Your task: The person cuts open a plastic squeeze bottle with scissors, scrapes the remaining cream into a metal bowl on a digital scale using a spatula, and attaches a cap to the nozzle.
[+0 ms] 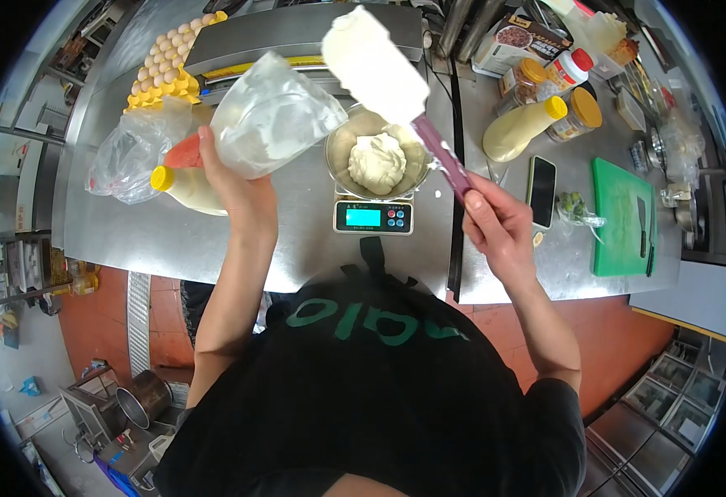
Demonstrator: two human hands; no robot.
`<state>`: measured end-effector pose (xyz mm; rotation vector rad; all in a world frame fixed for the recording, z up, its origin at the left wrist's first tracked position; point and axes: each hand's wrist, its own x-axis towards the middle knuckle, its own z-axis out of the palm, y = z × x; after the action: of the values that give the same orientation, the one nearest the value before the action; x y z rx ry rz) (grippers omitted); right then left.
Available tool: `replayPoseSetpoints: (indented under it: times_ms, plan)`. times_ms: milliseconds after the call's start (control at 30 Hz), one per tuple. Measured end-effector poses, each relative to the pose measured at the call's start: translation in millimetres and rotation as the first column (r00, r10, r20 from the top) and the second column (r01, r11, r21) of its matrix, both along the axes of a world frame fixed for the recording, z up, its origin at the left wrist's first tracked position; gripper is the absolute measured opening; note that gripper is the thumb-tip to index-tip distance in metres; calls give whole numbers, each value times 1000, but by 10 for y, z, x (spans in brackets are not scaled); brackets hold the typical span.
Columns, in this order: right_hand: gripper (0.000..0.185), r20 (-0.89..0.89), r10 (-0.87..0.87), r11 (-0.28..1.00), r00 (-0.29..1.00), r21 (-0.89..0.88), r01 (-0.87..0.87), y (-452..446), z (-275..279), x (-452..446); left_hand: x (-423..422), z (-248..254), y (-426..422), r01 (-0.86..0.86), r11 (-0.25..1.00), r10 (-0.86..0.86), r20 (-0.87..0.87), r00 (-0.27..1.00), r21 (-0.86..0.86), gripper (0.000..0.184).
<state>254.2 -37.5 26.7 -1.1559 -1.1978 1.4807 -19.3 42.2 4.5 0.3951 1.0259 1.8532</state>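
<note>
In my left hand (243, 186) is a clear plastic container (267, 120), tilted, with white smears on its walls. My right hand (499, 219) grips the purple handle of a spatula (441, 153), whose broad blade is coated in white cream. Between my hands, a metal bowl (342, 157) holds a mound of white cream (377, 164). The bowl rests on a digital scale (373, 217) with a lit display. Behind my left wrist lies a bottle with a yellow cap (193, 189), partly hidden, beside something red.
Egg trays (164, 87) and a plastic bag (135, 157) are at the left. On the right are a yellow-capped bottle (516, 132), jars (578, 116), a phone (542, 190), a bag of greens (576, 209) and a green cutting board (619, 224) with knives.
</note>
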Motion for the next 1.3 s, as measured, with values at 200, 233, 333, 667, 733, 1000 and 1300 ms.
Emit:
replayPoseSetpoints:
  times_ms: [200,233,333,667,733,1000,1300]
  plan:
    - [26,695,-359,860,623,505,-68,-26,-473,260,-233,-107,43,170,985,-158,252,955,-26,55]
    - [26,685,-397,850,611,526,-37,-40,-495,254,-274,-148,62,249,968,-249,306,919,40,54]
    - [28,637,-490,780,595,625,-26,-71,-432,201,-377,-270,90,306,946,-324,379,867,109,52]
    - [34,777,-423,809,467,556,-192,-77,-440,183,-432,-399,149,366,922,-387,388,837,128,49]
    - [36,758,-461,785,461,590,-186,-92,-528,191,-388,-363,113,318,940,-338,467,817,124,57]
    - [27,635,-409,839,655,544,-3,-104,-201,257,-486,-516,169,405,900,-429,489,760,160,55]
    - [25,701,-128,904,701,373,-207,1,449,82,-189,-398,116,476,870,-472,492,732,127,47]
